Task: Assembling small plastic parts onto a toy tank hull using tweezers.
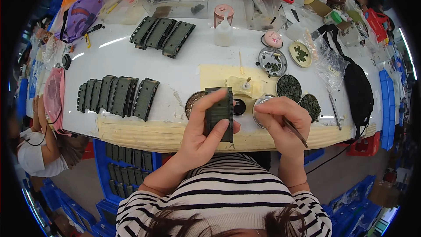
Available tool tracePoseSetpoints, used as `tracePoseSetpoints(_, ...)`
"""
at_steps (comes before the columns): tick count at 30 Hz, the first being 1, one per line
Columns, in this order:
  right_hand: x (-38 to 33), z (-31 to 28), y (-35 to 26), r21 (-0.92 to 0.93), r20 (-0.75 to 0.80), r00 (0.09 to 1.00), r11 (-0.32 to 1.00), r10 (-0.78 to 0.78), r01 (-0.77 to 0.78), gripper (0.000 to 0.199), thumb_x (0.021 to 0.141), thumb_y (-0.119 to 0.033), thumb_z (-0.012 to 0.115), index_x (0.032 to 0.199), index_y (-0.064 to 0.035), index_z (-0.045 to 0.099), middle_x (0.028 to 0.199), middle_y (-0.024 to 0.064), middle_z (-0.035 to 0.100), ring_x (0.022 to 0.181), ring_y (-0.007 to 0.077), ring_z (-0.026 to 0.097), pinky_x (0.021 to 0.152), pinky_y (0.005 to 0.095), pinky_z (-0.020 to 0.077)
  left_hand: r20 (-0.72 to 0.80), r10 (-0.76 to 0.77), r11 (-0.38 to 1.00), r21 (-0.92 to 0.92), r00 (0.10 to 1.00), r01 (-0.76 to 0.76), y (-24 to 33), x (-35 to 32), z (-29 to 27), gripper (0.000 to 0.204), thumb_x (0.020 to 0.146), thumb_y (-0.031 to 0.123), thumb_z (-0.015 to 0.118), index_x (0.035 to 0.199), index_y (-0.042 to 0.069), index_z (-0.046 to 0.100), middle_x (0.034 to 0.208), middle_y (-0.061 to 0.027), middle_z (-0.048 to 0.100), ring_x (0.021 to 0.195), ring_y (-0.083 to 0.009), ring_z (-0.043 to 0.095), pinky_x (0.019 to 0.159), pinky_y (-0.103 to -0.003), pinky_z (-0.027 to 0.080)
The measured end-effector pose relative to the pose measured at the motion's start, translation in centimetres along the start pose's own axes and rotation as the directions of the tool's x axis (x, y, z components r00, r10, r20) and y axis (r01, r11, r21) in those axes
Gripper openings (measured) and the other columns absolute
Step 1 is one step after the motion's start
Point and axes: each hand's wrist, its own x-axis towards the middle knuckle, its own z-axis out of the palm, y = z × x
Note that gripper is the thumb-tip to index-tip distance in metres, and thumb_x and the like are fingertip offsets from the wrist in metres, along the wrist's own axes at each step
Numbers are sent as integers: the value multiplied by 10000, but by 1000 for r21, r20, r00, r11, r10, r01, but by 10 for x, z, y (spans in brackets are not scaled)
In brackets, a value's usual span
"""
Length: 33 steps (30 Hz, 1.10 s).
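Observation:
My left hand [199, 134] is closed around a dark green, ribbed, magazine-shaped plastic part [218, 113], held upright above the table's front edge. Its thumb lies across the part's face. To the right, my right hand [286, 120] is closed on a slim metal tool that looks like tweezers [296, 133], with one end sticking out toward the lower right. Its fingertips are over a round metal dish [259, 120], partly covered. A small black round pot [239, 107] sits between my hands. Behind the left hand, a tin of small brownish bits [191, 104] is partly hidden.
Similar green parts stand in a row [107, 94] at left and in a group [162, 35] farther back. Tins of small dark green pieces [288, 87] are at right. A white squeeze bottle [223, 33] stands behind. A blue crate [103, 171] sits below; another person [41, 145] is at left.

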Motion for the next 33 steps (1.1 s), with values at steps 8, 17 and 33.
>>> tracePoseSetpoints(8, 0, 17, -4, 43, 91, 996, 999, 9, -13, 228, 719, 39, 762, 919, -59, 717, 786, 10, 679, 502, 22, 426, 440, 174, 297, 53, -10, 978, 209, 999, -1, -2, 2, -8, 186, 991, 97, 473, 1139, 0, 532, 1185, -130, 551, 943, -150, 626, 855, -302, 528)
tracePoseSetpoints(17, 13, 21, -14, -264, 33, 986, 950, -166, 169, 198, 705, 39, 749, 871, -30, 667, 819, 83, 661, 662, 195, 625, 523, 264, 453, -96, 281, 917, 322, 955, -238, -19, -5, -5, 602, 910, -24, 558, 1440, -32, 271, 1269, -194, 519, 989, -254, 631, 856, -305, 495)
tracePoseSetpoints(33, 18, 23, 1, -476, 176, 880, 744, -441, 468, 287, 656, 2, 713, 937, -5, 651, 860, 90, 653, 654, 209, 607, 562, 294, 449, 40, 318, 720, 640, 947, -269, -11, -4, -12, 544, 814, -61, 653, 1321, -73, 456, 1176, -212, 614, 874, -306, 669, 744, -308, 517)
